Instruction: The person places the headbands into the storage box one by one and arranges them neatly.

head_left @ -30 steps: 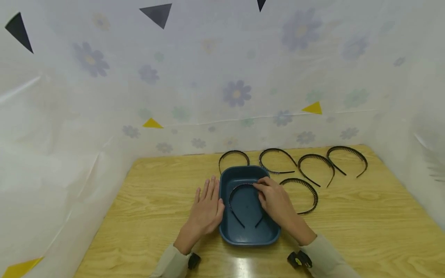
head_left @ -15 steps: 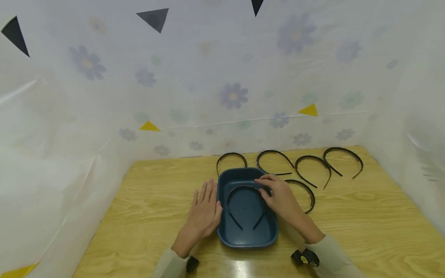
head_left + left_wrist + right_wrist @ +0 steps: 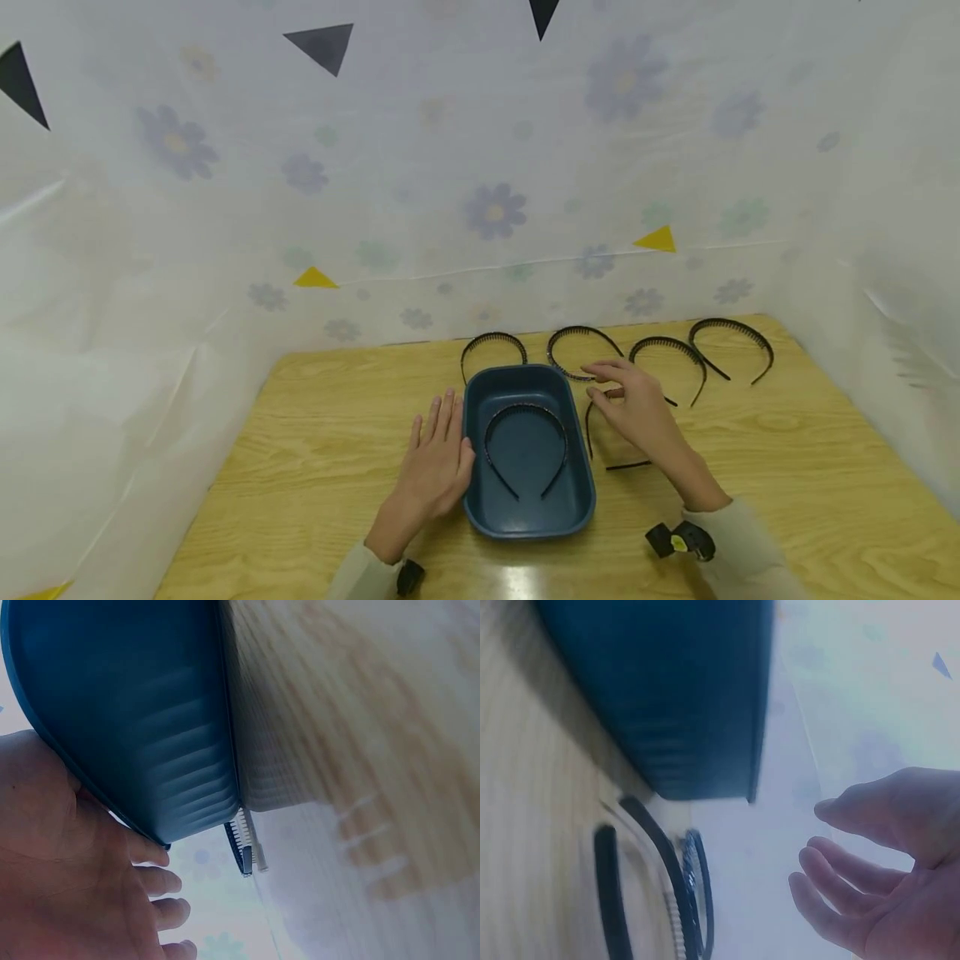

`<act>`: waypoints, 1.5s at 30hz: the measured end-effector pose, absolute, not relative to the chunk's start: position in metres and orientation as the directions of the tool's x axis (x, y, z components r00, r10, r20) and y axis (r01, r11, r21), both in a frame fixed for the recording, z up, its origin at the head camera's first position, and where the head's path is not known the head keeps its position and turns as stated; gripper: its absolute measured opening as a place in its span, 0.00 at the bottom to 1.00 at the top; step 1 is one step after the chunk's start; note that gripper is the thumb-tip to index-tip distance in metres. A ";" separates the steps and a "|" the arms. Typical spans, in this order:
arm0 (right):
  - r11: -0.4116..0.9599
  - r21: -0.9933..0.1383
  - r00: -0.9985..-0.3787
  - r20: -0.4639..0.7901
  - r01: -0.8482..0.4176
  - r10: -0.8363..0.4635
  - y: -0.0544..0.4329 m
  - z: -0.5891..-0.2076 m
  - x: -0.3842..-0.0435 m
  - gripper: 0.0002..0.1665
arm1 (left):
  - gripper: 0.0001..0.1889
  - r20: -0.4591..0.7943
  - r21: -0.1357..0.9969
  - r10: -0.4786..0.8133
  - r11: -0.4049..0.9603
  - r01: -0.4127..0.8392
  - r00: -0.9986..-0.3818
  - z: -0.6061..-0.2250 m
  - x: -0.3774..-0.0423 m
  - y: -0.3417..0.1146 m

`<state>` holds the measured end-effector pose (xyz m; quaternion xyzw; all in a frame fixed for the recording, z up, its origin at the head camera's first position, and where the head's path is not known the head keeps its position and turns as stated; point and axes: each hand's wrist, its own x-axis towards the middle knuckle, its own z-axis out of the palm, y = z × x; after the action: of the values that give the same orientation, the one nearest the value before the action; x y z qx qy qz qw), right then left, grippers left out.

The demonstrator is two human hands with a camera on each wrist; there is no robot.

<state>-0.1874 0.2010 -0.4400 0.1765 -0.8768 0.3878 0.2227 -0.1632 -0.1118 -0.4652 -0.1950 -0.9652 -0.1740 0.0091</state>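
Observation:
A black toothed headband lies inside the dark blue plastic basin, its ends toward the near side. My left hand rests along the basin's left side with straight fingers; the left wrist view shows the palm by the basin's rim. Right of the basin, my right hand hovers with fingers slightly bent and thumb apart, holding nothing. Beneath it another headband lies on the table, partly covered by the hand. In the right wrist view, the hand is apart from the headbands.
Toward the back of the wooden table lie several more black headbands, one behind the basin, others to the right, such as a far-right headband. A flower-patterned sheet walls the back and sides.
My right hand has let go of the headband in the basin and moved right, out over the table headband. My left hand stays at the basin's side. The head view has shifted slightly.

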 end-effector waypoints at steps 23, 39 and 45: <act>0.646 -0.686 -0.900 0.436 -0.336 -0.005 0.252 -0.449 -0.184 0.25 | 0.32 0.075 0.317 0.367 0.873 0.371 -0.927 -0.463 -0.164 -0.111; 0.663 -0.697 -0.925 0.379 -0.272 0.019 0.272 -0.473 -0.162 0.25 | 0.32 0.085 0.312 0.369 0.873 0.376 -0.926 -0.465 -0.163 -0.111; 0.661 -0.696 -0.925 0.380 -0.281 0.006 0.280 -0.481 -0.157 0.25 | 0.32 0.086 0.309 0.368 0.874 0.376 -0.926 -0.467 -0.164 -0.111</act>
<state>-0.1566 0.2796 -0.4815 0.0771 -0.8938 0.4045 0.1775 -0.1645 -0.1111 -0.4670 -0.1921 -0.9678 -0.1621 0.0121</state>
